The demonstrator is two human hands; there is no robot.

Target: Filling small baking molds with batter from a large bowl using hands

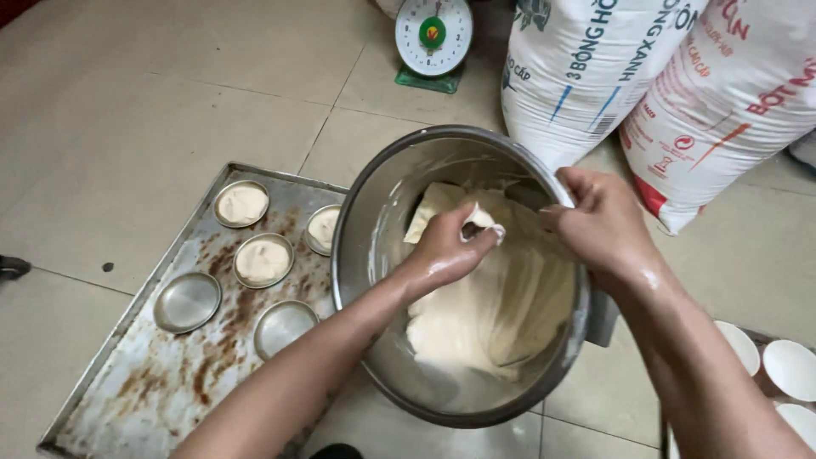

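Both hands are working inside a big steel mixing bowl [374,229] sitting on the tiled floor [110,102]. Her left hand [446,246] is curling shut around a small lump of pale dough [480,219], squeezing it so a bit is poking out between thumb and forefinger. Her right hand [599,221] is gripping the bowl's far rim, fingers folding over the edge and thumb pressing inside, wet and shiny up to the wrist. Filling the bowl below the hands is a thick mass of the same creamy batter [501,306], smearing up the wall.

Just left of the bowl, touching its side, a worn, rust-stained baking tray [144,382] is lying flat. On it, two small round tins [188,302] nearest me are sitting bare, and three filled tins [263,259] are resting farther back, one partly hidden behind the bowl. At the lower right edge, some white paper cups [790,367] are peeking into view.

Farther off, two large printed sacks [595,76] are leaning together behind the bowl, and a dial kitchen scale [433,38] is standing on the floor beside them.
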